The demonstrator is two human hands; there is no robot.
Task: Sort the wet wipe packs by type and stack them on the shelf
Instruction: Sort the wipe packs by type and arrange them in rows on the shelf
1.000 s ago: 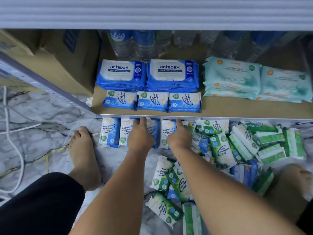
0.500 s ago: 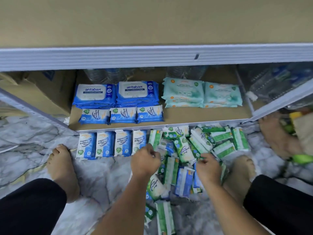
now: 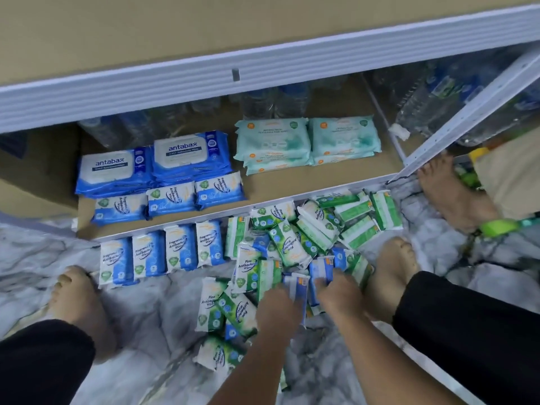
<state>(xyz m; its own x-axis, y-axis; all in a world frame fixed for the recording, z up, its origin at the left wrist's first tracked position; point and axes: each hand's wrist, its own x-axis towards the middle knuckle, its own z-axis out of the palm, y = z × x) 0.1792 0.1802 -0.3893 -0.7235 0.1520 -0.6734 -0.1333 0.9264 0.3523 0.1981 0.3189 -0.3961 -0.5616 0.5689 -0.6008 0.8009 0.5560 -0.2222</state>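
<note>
On the marble floor lies a pile of green pine wipe packs mixed with small blue ones. My left hand grips a small blue pack at the pile's near edge. Right beside it, my right hand grips another small blue pack. Several blue fragrance-free packs stand in a row on the floor before the shelf. On the shelf sit three small blue packs, two stacks of large blue antabax packs and two teal stacks.
My bare feet flank the pile. Another person's foot stands by the shelf's white upright. Water bottles line the shelf's back. A cardboard box sits at the left.
Both hands pulled back from the floor row of blue packs into the mixed pile and now each grips a small blue pack. The view swung left and tilted.
</note>
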